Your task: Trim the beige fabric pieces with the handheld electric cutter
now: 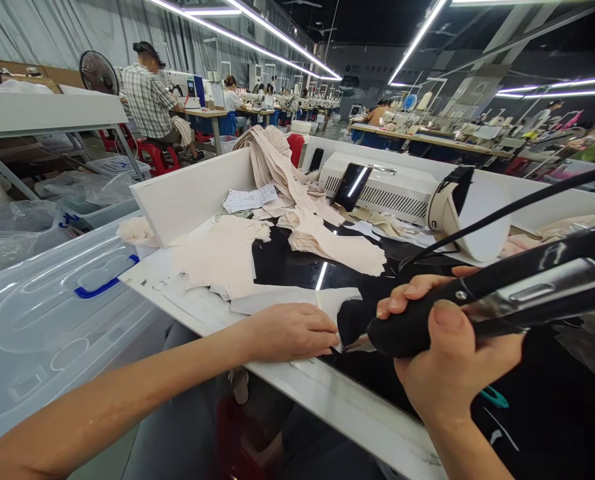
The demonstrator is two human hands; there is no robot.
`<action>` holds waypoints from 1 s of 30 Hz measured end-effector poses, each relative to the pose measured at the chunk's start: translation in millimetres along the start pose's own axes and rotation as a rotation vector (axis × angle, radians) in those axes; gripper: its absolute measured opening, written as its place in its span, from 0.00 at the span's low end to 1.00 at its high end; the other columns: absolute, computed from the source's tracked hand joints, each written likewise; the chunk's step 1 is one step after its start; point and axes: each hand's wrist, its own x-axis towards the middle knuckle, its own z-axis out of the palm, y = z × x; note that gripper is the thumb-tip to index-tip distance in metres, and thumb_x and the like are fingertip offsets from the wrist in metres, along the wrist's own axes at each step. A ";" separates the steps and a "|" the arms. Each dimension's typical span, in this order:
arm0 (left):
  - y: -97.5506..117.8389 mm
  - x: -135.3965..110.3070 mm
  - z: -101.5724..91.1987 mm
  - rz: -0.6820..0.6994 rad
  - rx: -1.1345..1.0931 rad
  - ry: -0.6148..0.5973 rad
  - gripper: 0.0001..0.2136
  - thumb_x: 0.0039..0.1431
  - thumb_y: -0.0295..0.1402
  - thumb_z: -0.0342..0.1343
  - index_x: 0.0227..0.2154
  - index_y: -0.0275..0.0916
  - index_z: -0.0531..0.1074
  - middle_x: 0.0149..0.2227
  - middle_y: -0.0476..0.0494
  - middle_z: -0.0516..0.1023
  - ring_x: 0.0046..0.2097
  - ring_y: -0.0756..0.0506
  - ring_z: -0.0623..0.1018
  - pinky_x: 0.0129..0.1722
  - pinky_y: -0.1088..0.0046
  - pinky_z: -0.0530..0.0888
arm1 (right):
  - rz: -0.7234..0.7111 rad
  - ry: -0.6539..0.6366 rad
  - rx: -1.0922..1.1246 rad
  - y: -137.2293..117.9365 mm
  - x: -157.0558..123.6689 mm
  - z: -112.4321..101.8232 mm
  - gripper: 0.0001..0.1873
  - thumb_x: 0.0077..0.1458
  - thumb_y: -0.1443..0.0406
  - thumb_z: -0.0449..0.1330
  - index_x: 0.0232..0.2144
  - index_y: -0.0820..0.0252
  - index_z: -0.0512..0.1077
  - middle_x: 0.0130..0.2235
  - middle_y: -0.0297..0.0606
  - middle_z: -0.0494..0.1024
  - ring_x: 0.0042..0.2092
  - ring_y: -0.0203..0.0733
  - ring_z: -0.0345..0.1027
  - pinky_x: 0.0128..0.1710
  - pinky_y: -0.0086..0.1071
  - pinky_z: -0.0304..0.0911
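Observation:
My right hand point(444, 347) is wrapped round a black corded hand tool point(502, 290) with a metal part along its body. Its narrow tip point(358, 345) rests on the glossy black worktop point(297, 267) beside a pale fabric piece point(297, 300). My left hand point(292, 331) lies flat on that piece, fingers together, holding it down just left of the tool's tip. A stack of cream fabric cut pieces point(227, 257) sits further back on the table.
A clear plastic bin lid with a blue handle point(62, 300) is at my left. A white board point(192, 193), a white machine box point(382, 183), a dark phone point(352, 187) and a round white device point(470, 210) stand behind. Other workers sit at sewing stations beyond.

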 end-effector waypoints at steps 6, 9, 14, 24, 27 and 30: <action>1.4 0.1 -0.9 0.004 -0.001 0.025 0.14 0.87 0.31 0.51 0.51 0.33 0.83 0.53 0.37 0.89 0.53 0.42 0.87 0.63 0.66 0.81 | 0.011 0.003 -0.004 -0.7 -0.9 -0.6 0.26 0.46 0.60 0.78 0.45 0.51 0.73 0.29 0.24 0.81 0.23 0.40 0.72 0.21 0.35 0.74; 1.9 0.3 -0.7 -0.008 -0.008 0.013 0.15 0.87 0.31 0.50 0.52 0.34 0.83 0.53 0.37 0.89 0.53 0.42 0.87 0.63 0.66 0.81 | 0.007 0.006 0.000 -0.7 -0.9 -0.5 0.26 0.47 0.60 0.78 0.45 0.51 0.73 0.29 0.24 0.81 0.23 0.40 0.72 0.22 0.35 0.74; 3.2 -0.5 -0.5 -0.025 -0.029 0.029 0.15 0.87 0.32 0.50 0.51 0.35 0.83 0.52 0.38 0.89 0.54 0.42 0.87 0.64 0.67 0.81 | 0.019 0.017 0.010 -0.1 -0.8 -0.6 0.26 0.46 0.61 0.78 0.45 0.51 0.73 0.29 0.24 0.81 0.24 0.39 0.71 0.22 0.33 0.72; 4.8 -2.4 -0.1 -0.070 -0.068 0.055 0.12 0.86 0.33 0.54 0.52 0.35 0.83 0.52 0.38 0.89 0.56 0.42 0.88 0.64 0.69 0.81 | -0.007 -0.013 0.003 2.4 -1.9 -1.4 0.25 0.50 0.57 0.80 0.46 0.50 0.74 0.31 0.24 0.80 0.24 0.38 0.73 0.23 0.33 0.73; 5.3 -3.1 0.9 -0.085 -0.084 0.072 0.12 0.86 0.33 0.54 0.52 0.34 0.83 0.52 0.37 0.89 0.56 0.42 0.88 0.64 0.68 0.81 | -0.006 -0.028 0.014 2.2 -1.7 -0.4 0.26 0.51 0.57 0.81 0.46 0.50 0.73 0.31 0.25 0.81 0.25 0.38 0.74 0.24 0.33 0.74; 5.7 -4.5 1.3 -0.095 -0.098 0.076 0.13 0.86 0.33 0.54 0.53 0.35 0.83 0.53 0.37 0.89 0.57 0.41 0.88 0.64 0.68 0.81 | 0.002 -0.003 0.030 0.4 0.1 2.7 0.28 0.50 0.56 0.82 0.47 0.51 0.73 0.31 0.25 0.81 0.24 0.38 0.74 0.23 0.33 0.75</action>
